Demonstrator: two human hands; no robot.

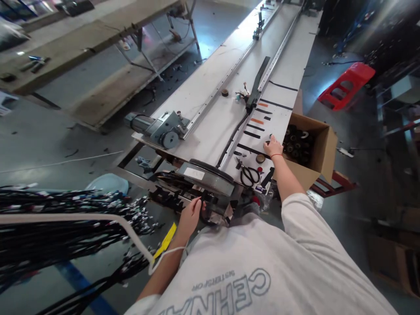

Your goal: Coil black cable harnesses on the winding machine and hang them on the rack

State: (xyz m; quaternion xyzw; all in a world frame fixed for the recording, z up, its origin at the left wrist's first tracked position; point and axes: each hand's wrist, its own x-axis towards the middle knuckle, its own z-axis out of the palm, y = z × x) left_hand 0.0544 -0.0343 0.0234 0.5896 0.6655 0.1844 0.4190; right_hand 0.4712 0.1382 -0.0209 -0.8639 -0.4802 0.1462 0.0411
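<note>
Head view, landmark the scissors [244, 168]. Right hand [274, 147] lay beyond and right of them, fingers lowered at the white bench top [203, 105]; grip could not be told. Tape roll [260, 159] sat just beyond them. Left hand [191, 214], left of them near the round housing [216, 184], had fingertips bunched narrowly; held object indiscernible.

The tabletop [226, 113] looks smooth, the box [328, 151] matt cardboard.
</note>
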